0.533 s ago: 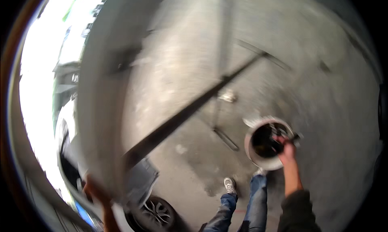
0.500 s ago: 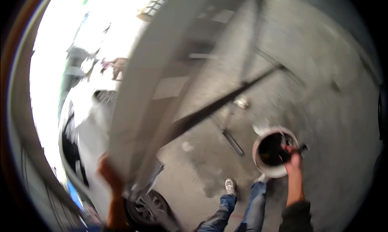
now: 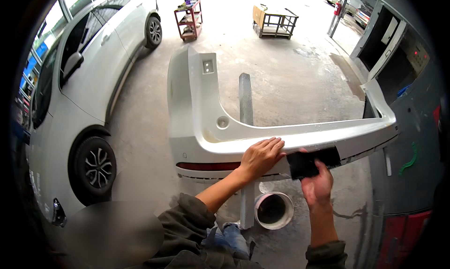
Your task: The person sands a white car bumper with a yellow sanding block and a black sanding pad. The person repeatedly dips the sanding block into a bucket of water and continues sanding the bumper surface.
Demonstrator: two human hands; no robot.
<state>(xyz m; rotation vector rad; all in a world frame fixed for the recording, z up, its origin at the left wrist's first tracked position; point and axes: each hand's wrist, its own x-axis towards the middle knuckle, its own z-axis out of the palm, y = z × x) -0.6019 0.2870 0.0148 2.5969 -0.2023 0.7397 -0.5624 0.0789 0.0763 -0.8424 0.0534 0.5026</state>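
Right grip (image 3: 318,187) off bucket (image 3: 288,212), holding black sheet (image 3: 303,164)

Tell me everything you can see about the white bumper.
The white bumper looks like painted plastic, long and curved, both ends rising. Its left side has a dark red strip, a round recess and a small rectangular recess. It lies over a grey bar. The left hand rests on it; the right hand holds a black pad at its lower edge, contact unclear.
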